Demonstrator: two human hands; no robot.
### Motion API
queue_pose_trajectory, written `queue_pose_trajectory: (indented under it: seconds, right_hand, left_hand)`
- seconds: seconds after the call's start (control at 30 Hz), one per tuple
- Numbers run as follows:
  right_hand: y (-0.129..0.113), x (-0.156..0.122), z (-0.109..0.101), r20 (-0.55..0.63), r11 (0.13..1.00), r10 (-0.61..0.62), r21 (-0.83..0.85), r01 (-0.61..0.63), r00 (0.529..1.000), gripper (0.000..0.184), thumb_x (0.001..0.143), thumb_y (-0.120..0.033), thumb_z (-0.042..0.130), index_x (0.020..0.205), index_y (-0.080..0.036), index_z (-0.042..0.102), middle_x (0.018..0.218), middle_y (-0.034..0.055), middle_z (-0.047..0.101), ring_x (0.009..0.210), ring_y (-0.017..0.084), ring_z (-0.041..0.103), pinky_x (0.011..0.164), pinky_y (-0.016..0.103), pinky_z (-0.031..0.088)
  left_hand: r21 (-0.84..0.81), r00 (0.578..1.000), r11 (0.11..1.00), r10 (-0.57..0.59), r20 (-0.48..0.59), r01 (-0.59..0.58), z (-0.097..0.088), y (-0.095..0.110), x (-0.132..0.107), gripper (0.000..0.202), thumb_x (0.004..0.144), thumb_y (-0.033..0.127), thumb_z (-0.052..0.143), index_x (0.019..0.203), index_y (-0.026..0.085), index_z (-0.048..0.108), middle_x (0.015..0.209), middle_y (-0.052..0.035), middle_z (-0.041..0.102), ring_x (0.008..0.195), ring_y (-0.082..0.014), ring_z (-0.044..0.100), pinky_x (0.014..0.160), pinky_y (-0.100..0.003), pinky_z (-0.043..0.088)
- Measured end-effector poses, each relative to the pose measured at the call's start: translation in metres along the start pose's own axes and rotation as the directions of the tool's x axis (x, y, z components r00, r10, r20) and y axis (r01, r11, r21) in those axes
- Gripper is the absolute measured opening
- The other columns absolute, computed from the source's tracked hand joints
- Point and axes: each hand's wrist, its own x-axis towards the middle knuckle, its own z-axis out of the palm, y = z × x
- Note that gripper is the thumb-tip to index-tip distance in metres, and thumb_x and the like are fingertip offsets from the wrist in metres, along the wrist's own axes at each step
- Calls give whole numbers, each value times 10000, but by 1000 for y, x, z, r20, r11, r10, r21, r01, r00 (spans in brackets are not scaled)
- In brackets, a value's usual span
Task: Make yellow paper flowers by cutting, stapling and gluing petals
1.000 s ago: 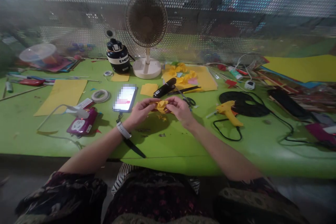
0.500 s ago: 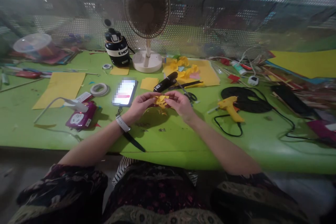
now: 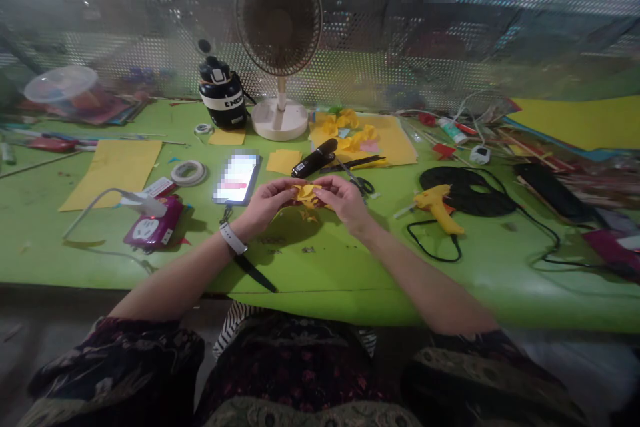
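Note:
A yellow paper flower point(image 3: 306, 194) is held between both hands above the green table point(image 3: 320, 273). My left hand point(image 3: 269, 204) pinches its left side with thumb and fingers. On the other side, my right hand point(image 3: 345, 204) grips the flower's right edge in the same way. Its lower petals show beneath the fingertips, and parts of it are hidden by them. Just behind the hands lie scissors point(image 3: 364, 185), a black cylindrical tool point(image 3: 315, 159) and small yellow paper squares point(image 3: 284, 161). A lit phone point(image 3: 237, 177) rests close to my left hand.
Finished-looking yellow flowers point(image 3: 350, 123) lie on yellow paper at the back. A fan point(image 3: 280, 119) and a black bottle point(image 3: 223, 102) stand behind. To the right is a yellow glue gun point(image 3: 437, 207) with its cord; to the left, a purple power adapter point(image 3: 154, 223) and a tape roll point(image 3: 189, 173).
Both hands stay in nearly the same place, with only a slight shift of the fingers on the yellow paper flower. The view has moved very slightly.

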Motion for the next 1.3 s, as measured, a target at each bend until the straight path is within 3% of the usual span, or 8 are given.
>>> queue_pose_trajectory:
  seconds: [0.7,1.3]
  right_hand:
    - [2,0,-2,40,998,-2,-56,4,999,292,768,-413,781,929,-197,669,855,23,702,759,134,664,753,322,610]
    - [2,1,-4,59,998,21,-55,-18,998,260,756,-340,749,951,-188,669,856,19,705,776,141,678,752,313,597]
  left_hand:
    - [1,1000,1000,0,-19,0,2,-2,0,231,821,275,762,1042,208,782,986,-56,761,843,-130,700,857,-307,566]
    - [-3,1000,1000,-8,3,8,-2,-2,1,229,834,285,752,1043,194,779,1015,-74,753,884,-150,698,873,-340,562]
